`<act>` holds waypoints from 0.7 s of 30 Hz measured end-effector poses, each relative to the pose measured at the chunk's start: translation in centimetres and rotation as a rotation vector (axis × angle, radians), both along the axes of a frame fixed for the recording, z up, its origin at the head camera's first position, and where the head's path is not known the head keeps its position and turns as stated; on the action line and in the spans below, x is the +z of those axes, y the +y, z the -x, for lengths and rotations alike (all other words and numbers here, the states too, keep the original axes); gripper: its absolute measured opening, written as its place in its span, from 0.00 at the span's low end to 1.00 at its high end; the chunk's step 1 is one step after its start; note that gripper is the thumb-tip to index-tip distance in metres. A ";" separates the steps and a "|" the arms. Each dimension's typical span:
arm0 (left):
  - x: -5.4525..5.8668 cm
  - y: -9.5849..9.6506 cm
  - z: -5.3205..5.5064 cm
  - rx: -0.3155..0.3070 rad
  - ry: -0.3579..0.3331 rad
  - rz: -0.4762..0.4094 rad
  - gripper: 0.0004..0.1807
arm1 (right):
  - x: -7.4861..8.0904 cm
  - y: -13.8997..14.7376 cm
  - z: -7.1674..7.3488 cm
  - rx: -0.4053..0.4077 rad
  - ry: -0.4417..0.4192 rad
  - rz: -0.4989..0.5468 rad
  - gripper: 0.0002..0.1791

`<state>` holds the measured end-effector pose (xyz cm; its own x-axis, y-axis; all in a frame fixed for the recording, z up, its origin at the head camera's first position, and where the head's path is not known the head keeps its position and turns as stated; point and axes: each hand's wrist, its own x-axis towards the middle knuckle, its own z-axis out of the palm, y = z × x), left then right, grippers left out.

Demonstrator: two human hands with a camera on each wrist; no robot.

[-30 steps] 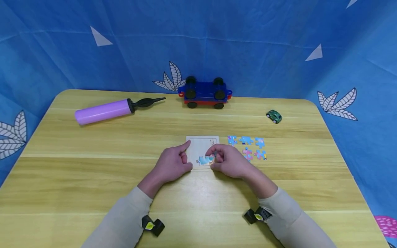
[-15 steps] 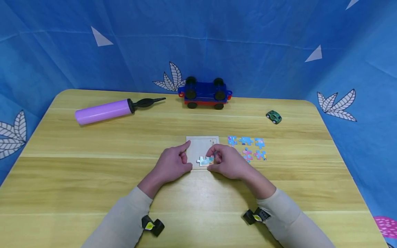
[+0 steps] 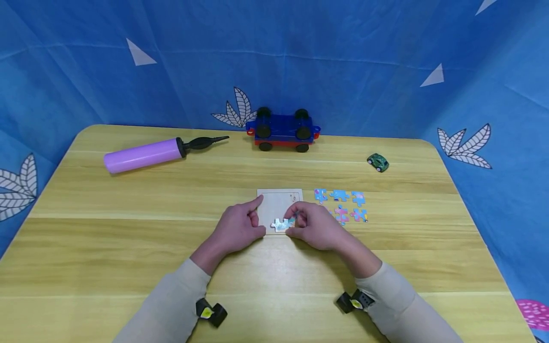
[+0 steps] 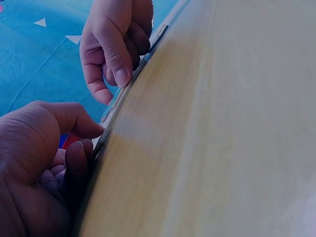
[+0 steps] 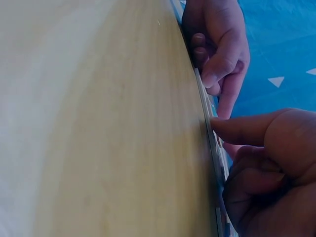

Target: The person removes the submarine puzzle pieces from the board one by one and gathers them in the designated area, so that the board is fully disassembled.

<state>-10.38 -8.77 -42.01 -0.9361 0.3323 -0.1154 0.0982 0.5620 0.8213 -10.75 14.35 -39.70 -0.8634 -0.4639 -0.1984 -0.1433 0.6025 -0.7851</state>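
A pale square puzzle board (image 3: 274, 205) lies on the table in front of the person. At its left side, the left hand (image 3: 238, 225) holds the edge, index finger at the upper left and thumb at the near corner. Over the board's lower right, the right hand (image 3: 316, 225) pinches a light-blue puzzle piece (image 3: 280, 225) between thumb and index finger. The fingers hide the piece's right end, so I cannot tell whether it joins another. In the left wrist view, the left thumb (image 4: 86, 123) touches the board's edge; its other fingers are curled.
Several loose puzzle pieces (image 3: 340, 195) lie right of the board, some partly behind the right hand. Farther back stand a blue-and-red toy wagon (image 3: 285, 128) and a small green toy car (image 3: 378, 162). A purple hand pump (image 3: 143, 156) lies at the back left.
The light-blue piece has shifted slightly toward the near edge of the board and looks flatter. The right fingertips have moved a little left with it. The left hand stays on the board.
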 end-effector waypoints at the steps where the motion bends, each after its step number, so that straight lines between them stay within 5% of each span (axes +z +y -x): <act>1: 0.0 0.0 0.0 -0.001 0.000 0.000 0.43 | 0.0 0.0 0.0 0.001 0.004 -0.002 0.13; 21: -0.1 0.0 0.0 0.000 0.029 0.014 0.42 | 0.2 0.1 -0.9 -0.027 0.032 -0.002 0.15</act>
<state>-10.35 -8.76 -42.15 -0.9391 0.3309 -0.0932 0.1218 0.5738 0.8099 -9.90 14.42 -39.50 -0.8815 -0.4400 -0.1712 -0.1520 0.6079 -0.7793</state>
